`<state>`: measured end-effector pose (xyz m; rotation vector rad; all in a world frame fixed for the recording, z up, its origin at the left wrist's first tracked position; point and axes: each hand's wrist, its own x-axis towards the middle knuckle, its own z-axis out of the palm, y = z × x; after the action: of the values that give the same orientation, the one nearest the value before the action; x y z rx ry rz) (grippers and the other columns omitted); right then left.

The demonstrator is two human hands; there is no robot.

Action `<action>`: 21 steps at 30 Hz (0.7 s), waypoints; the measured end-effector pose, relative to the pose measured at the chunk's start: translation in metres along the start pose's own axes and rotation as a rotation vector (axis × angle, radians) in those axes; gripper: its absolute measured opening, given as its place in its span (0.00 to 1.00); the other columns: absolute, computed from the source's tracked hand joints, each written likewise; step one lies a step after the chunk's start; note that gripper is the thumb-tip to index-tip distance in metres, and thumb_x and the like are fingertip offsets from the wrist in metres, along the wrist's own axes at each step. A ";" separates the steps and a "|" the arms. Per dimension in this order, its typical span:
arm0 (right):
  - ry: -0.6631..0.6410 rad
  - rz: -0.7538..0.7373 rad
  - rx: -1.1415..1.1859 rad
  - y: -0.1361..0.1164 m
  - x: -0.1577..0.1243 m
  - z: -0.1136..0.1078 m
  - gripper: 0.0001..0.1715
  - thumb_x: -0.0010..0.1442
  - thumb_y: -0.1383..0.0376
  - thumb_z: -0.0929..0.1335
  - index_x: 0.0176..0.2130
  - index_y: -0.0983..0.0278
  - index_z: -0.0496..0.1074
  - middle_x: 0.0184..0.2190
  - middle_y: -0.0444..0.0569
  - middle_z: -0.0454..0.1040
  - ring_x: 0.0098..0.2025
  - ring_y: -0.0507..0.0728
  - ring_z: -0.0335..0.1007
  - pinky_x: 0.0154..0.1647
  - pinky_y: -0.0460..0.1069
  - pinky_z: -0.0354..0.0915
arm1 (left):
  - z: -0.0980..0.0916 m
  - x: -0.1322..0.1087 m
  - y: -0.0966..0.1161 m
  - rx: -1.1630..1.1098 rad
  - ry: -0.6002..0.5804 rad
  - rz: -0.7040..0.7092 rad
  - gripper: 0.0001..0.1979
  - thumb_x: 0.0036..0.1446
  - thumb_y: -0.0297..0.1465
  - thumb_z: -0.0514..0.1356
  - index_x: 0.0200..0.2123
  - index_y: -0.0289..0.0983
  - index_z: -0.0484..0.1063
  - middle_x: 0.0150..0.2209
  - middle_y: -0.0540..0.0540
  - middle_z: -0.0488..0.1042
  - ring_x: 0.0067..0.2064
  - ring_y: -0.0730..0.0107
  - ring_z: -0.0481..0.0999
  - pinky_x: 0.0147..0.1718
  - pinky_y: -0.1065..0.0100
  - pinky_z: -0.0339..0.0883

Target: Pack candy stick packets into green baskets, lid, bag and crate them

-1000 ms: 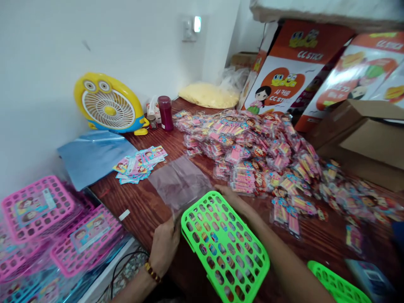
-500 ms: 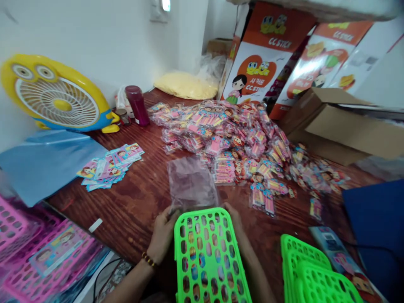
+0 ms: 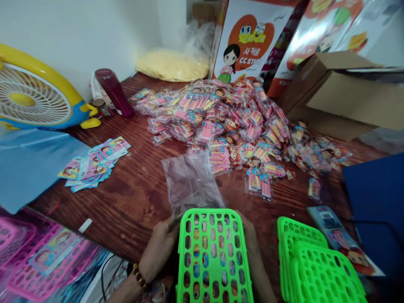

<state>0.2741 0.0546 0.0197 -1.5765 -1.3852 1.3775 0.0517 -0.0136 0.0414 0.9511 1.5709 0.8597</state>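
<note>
In the near foreground, a filled green basket (image 3: 215, 267) sits between the hands, the left hand (image 3: 160, 242) grasping beside it, the right hand's (image 3: 248, 233) grip partly hidden. Left, pink baskets (image 3: 31, 283) appear finished, with cards. Beyond, the clear bag (image 3: 191, 181) does not yet enclose the green basket; heaped packets (image 3: 214, 122) remain loose. Versus one second earlier, the green basket stands straighter in view.

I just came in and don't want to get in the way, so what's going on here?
A person has a green basket between their two hands: the left hand at its left edge, the right hand mostly hidden behind its right edge. A clear bag lies just beyond; whether either hand holds it, I can't tell. Colourful things show through the basket's holes. A pile of small packets lies farther back, with loose cards to the left and spare baskets to the right.
</note>
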 end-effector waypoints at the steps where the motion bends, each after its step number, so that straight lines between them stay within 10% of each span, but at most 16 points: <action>1: -0.008 0.006 0.017 0.000 -0.003 -0.002 0.08 0.48 0.59 0.64 0.23 0.61 0.67 0.20 0.41 0.65 0.24 0.54 0.59 0.24 0.47 0.59 | -0.003 0.000 0.001 0.086 -0.024 0.019 0.14 0.58 0.39 0.56 0.39 0.40 0.79 0.33 0.49 0.81 0.35 0.61 0.79 0.34 0.66 0.72; 9: 0.210 -0.090 -0.082 0.013 -0.011 -0.013 0.11 0.55 0.60 0.67 0.39 0.60 0.72 0.33 0.46 0.76 0.34 0.57 0.70 0.35 0.48 0.66 | -0.013 0.006 -0.003 0.540 0.393 0.381 0.17 0.62 0.35 0.54 0.54 0.39 0.66 0.43 0.43 0.76 0.42 0.65 0.78 0.43 0.65 0.71; 21: 0.220 -0.183 0.065 -0.005 0.004 -0.011 0.14 0.59 0.56 0.66 0.33 0.63 0.75 0.26 0.42 0.72 0.28 0.52 0.64 0.29 0.45 0.62 | -0.003 0.012 0.010 0.569 0.363 0.581 0.11 0.65 0.34 0.51 0.37 0.39 0.72 0.29 0.51 0.75 0.29 0.74 0.74 0.32 0.73 0.66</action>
<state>0.2823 0.0619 0.0257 -1.4708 -1.3025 1.0948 0.0490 0.0009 0.0457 1.7990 1.9336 1.0408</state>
